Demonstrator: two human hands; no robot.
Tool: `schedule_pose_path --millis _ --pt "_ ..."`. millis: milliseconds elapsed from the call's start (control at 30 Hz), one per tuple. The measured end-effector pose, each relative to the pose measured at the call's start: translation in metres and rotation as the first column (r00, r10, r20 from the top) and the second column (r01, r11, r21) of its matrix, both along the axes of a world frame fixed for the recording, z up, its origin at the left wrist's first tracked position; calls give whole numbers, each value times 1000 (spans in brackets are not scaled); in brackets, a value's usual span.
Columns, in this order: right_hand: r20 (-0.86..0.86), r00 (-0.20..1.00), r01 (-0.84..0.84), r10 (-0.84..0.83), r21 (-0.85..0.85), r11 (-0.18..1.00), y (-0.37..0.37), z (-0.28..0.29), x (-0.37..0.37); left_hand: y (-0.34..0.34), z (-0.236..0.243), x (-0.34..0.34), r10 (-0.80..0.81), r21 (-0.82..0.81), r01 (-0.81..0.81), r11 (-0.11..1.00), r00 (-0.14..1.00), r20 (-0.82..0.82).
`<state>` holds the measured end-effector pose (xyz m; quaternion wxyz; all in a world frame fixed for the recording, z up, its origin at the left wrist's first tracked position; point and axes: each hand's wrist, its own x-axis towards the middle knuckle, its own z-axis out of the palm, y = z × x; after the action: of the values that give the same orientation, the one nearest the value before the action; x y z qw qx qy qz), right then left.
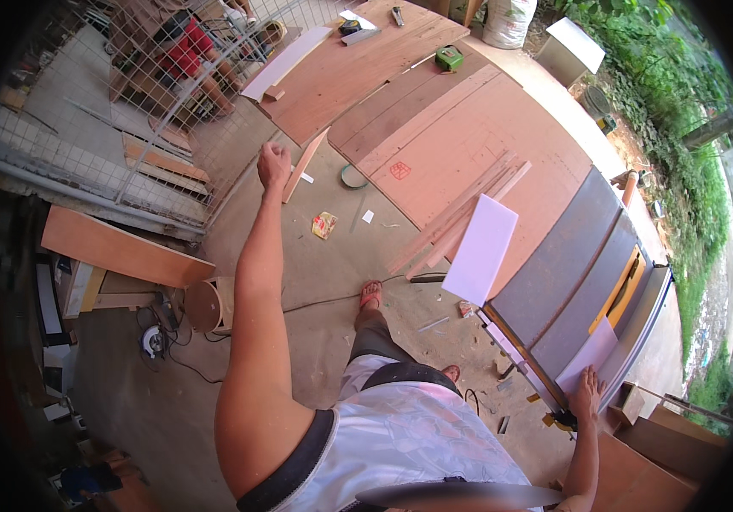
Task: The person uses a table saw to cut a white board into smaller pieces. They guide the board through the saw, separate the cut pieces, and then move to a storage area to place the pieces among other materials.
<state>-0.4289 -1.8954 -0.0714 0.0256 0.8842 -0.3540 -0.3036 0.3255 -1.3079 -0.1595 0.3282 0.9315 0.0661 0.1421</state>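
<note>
Shirt [422, 431]; flat-looking right hand [588, 392] on panel [588, 352]

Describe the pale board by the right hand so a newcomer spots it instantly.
Find the big grey-topped table on the right, beside the pinkish wooden sheets. Follow its orange-yellow strip down toward the wearer, to the right hand. The pale board sits at those fingertips, unlike the larger pale panel at the table's left corner, which no hand touches.

My right hand [587, 394] hides part of the pale board [586, 354] under it (far-left person [184, 49]: cut off by top edge).
</note>
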Motion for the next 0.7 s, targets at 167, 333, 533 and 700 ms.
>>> schedule_pose_path --millis 167,333,533,700 --pt "-177 964 201 -198 -1 980 14 5 32 28 10 155 -54 258 66 964 997 -51" --pt "-259 899 341 -354 -95 935 27 -1 55 61 10 255 -88 481 144 865 987 -138" --pt "-385 820 376 -423 -195 906 20 -20 52 96 -13 313 -182 478 358 802 909 -376" --pt "-437 788 382 -434 -208 901 4 -28 41 105 0 310 -305 454 432 780 894 -327"
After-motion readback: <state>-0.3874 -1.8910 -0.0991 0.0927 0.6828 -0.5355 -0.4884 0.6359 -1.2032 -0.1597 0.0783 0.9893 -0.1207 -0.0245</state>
